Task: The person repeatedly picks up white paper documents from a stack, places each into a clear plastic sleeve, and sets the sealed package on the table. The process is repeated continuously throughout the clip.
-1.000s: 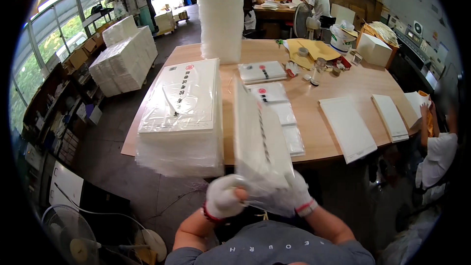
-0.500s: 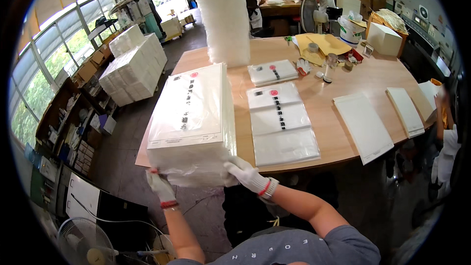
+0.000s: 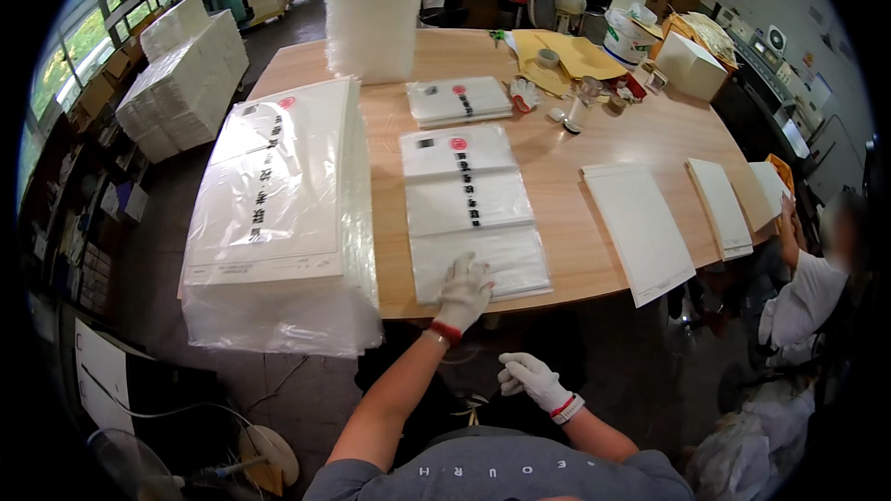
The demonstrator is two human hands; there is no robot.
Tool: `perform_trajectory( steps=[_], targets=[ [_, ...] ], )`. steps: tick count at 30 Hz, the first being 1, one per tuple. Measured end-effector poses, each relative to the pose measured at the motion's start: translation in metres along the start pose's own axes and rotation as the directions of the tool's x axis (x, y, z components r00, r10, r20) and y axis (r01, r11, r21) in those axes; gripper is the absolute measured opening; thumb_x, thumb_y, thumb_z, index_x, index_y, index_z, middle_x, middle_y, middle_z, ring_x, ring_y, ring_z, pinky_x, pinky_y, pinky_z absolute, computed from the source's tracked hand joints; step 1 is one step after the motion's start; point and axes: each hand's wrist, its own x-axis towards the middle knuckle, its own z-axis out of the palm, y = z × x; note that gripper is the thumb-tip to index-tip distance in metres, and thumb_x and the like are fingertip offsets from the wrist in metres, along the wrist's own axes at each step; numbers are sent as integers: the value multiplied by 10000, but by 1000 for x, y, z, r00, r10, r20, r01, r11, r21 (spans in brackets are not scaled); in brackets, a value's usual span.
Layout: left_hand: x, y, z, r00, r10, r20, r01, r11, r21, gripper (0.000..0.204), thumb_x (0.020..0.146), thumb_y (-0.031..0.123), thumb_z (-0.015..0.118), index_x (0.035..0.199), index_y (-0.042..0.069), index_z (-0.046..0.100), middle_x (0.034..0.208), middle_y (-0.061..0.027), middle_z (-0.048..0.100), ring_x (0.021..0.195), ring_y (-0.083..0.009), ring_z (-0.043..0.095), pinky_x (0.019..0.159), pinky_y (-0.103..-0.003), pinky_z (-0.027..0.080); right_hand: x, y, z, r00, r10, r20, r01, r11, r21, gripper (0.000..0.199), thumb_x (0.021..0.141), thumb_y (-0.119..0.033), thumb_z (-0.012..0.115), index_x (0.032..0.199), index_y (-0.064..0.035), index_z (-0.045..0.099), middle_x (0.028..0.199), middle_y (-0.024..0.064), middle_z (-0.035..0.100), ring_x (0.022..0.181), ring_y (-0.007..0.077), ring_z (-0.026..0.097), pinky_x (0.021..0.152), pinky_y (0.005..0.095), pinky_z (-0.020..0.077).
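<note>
My left hand (image 3: 466,293), in a white knit glove with a red cuff, lies with fingers spread on the near end of a flat pile of clear plastic bags (image 3: 473,190). The bags carry dark print and a red round mark. My right hand (image 3: 533,378), gloved too, hangs before my body off the table edge with its fingers curled; nothing shows in it. To the left stands a tall stack of white sheets in plastic bags (image 3: 269,195), its near end reaching past the table edge. Neither hand touches that stack.
A smaller bag pile (image 3: 459,100) lies farther back on the table (image 3: 390,269), beside a tall column of translucent bags (image 3: 371,19). White sheet stacks (image 3: 639,232) lie to the right, where another person (image 3: 807,297) sits. Yellow envelopes (image 3: 571,51) and a bucket (image 3: 626,37) are at the back.
Both hands have let go of the tall bagged stack. My left hand has moved right onto the flat bags; my right hand has drawn back toward my body. The view has shifted right.
</note>
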Motion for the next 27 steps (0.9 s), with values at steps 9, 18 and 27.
perform_trajectory(
  steps=[9, 18, 27],
  targets=[
    [69, -28, 28, 851, -302, 429, 255, 953, 165, 211, 831, 302, 526, 783, 108, 593, 756, -140, 608, 785, -328, 571, 790, -437, 399, 55, -50, -16, 999, -32, 19, 28, 982, 184, 389, 917, -237, 520, 1229, -12, 461, 933, 86, 590, 773, 180, 603, 710, 325, 526],
    [78, -60, 23, 955, -209, 212, 293, 783, -548, 144, 868, 199, 544, 855, 60, 513, 698, -45, 543, 640, -189, 547, 612, -316, 455, 180, -105, -22, 808, -520, -275, 348, 799, -490, 296, 827, -325, 633, 986, -76, 615, 923, 74, 617, 825, 214, 586, 743, 341, 468],
    [99, 2, -26, 822, -357, 444, 545, 719, -431, 313, 890, 127, 493, 1179, 7, 475, 853, -58, 626, 648, -86, 494, 575, -233, 424, 89, -157, 34, 49, -979, 196, 688, -109, -718, 305, 765, -40, 663, 1016, 23, 500, 1053, 176, 543, 1008, 347, 521, 863, 371, 437]
  ],
)
